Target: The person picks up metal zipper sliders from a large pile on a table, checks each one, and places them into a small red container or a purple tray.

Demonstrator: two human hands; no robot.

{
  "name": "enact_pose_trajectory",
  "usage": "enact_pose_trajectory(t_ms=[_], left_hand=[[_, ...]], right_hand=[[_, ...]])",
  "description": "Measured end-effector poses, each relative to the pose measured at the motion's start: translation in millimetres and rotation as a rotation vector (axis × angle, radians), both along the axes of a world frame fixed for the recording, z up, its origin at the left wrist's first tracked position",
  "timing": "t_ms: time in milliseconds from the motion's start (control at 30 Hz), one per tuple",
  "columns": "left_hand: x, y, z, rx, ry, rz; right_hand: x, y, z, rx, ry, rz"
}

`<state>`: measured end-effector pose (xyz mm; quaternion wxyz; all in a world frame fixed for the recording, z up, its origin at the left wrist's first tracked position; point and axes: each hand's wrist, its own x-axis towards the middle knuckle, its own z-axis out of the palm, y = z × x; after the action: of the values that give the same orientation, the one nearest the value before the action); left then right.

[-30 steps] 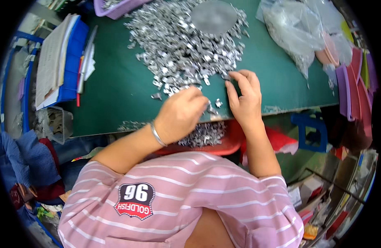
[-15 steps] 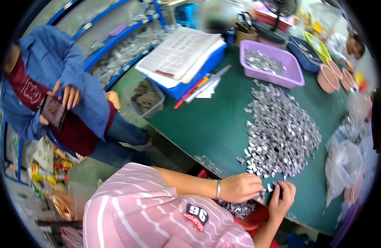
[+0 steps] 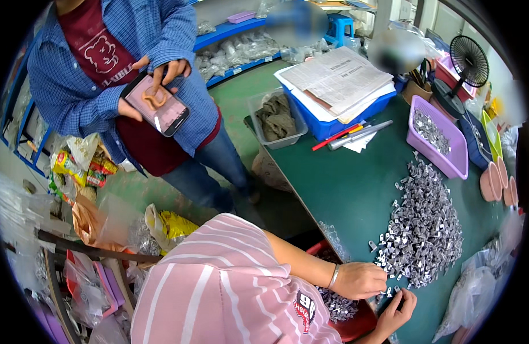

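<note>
A heap of small silver metal pieces [image 3: 426, 229] spreads over the green table, with a few loose ones by its near edge. My left hand [image 3: 360, 280], a bracelet at its wrist, is closed in a pinch at that edge. A small bright metal piece shows at its fingertips. Just to the right, my right hand [image 3: 397, 312] has its fingers curled in beside the loose pieces; what they hold, if anything, is too small to make out. Below my left wrist, a red basin [image 3: 364, 324] partly under the table edge contains more such pieces.
A purple basket [image 3: 458, 150] of metal pieces stands beyond the heap. Papers lie on a blue bin [image 3: 321, 123], near a tub with a grey cloth [image 3: 277, 120]. Plastic bags [image 3: 471, 292] line the right side. A person holding a phone [image 3: 155, 106] stands at the left.
The view has swung left, so the table and heap sit farther right and the standing person shows more fully. Both my hands stay close together at the heap's near edge.
</note>
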<state>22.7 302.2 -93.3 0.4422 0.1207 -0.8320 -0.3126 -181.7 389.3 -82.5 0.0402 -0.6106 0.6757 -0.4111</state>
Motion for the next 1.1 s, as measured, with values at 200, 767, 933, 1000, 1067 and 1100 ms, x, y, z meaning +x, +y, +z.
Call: enact_pose_trajectory(t_ms=[200, 767, 933, 1000, 1067, 1100], left_hand=[[-1, 1, -3, 0.005, 0.045, -0.015], [-8, 0, -5, -0.062, -0.064, -0.047], [-9, 2, -9, -0.109, -0.078, -0.013], [-10, 4, -10, -0.128, -0.061, 0.013], [-13, 6, -10, -0.116, -0.067, 0.04], [-13, 7, -11, -0.113, -0.062, 0.038]], right_hand=[[-4, 0, -3, 0.005, 0.011, 0.021], [3, 0, 10, 0.049, 0.053, 0.008], [17, -5, 22, -0.023, 0.111, -0.018], [20, -5, 25, 0.006, 0.095, -0.037], [19, -5, 25, 0.006, 0.099, -0.039], [19, -4, 25, 0.008, 0.088, -0.034]])
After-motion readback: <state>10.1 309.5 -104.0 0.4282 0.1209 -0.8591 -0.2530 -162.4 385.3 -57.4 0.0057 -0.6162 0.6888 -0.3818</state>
